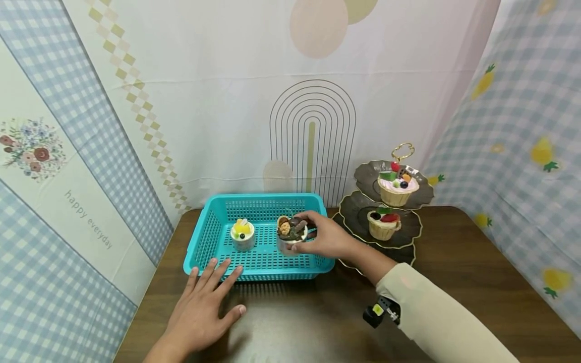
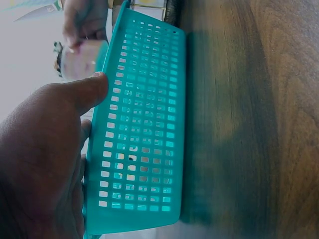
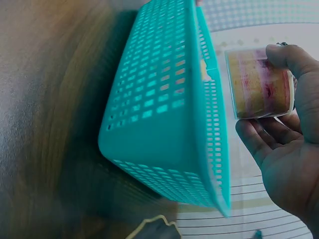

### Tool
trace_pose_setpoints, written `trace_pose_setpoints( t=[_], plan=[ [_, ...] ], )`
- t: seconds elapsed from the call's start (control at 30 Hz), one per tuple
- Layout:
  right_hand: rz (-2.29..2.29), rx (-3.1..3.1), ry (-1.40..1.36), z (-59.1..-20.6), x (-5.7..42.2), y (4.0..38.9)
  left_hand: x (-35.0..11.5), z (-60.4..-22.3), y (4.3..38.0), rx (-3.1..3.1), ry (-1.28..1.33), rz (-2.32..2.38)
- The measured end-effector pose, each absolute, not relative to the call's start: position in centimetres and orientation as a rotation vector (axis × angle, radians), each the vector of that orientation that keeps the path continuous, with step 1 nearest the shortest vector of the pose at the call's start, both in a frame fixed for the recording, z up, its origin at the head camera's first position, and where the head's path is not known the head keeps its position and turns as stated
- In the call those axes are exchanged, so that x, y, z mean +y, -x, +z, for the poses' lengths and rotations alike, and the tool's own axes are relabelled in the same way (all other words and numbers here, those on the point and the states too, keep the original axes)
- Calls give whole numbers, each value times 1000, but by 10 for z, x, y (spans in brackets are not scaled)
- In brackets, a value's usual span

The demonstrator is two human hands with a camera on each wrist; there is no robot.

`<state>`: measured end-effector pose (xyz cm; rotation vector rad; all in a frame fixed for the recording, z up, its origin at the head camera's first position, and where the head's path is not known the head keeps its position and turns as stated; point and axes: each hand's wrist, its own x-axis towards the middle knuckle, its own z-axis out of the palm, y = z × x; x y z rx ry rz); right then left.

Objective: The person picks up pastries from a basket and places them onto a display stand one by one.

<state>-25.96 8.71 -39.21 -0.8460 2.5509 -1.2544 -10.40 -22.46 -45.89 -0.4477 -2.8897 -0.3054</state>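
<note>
My right hand (image 1: 329, 236) grips a dessert cup (image 1: 292, 233) topped with chocolate pieces and cookies. In the right wrist view the cup (image 3: 261, 82) shows yellow and pink cake layers through its clear side, and it is raised above the rim of the turquoise basket (image 3: 164, 94). Thumb on one side and fingers on the other hold it. At the basket's near left corner, my left hand (image 1: 201, 307) spreads its straight fingers, fingertips right at the rim. A second dessert cup (image 1: 243, 235) with yellow fruit topping stands inside the basket (image 1: 213, 274), on the left.
On the right stands a tiered stand (image 1: 347, 206) with dark, gold-edged plates and a gold handle. One fruit tart (image 1: 397, 190) sits on its top plate, another tart (image 1: 383, 224) on the plate below. A patterned cloth (image 1: 204, 126) hangs behind the brown wooden table (image 1: 290, 322).
</note>
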Motion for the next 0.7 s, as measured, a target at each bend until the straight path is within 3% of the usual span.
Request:
trace_pose_setpoints(
  t=[0.3, 0.7],
  plan=[
    [-1195, 2584, 832, -371, 125, 237, -223, -460, 105, -2897, 452, -306],
    [-1127, 2717, 800, -374, 167, 209, -224, -458, 105, -2905, 451, -295]
  ],
)
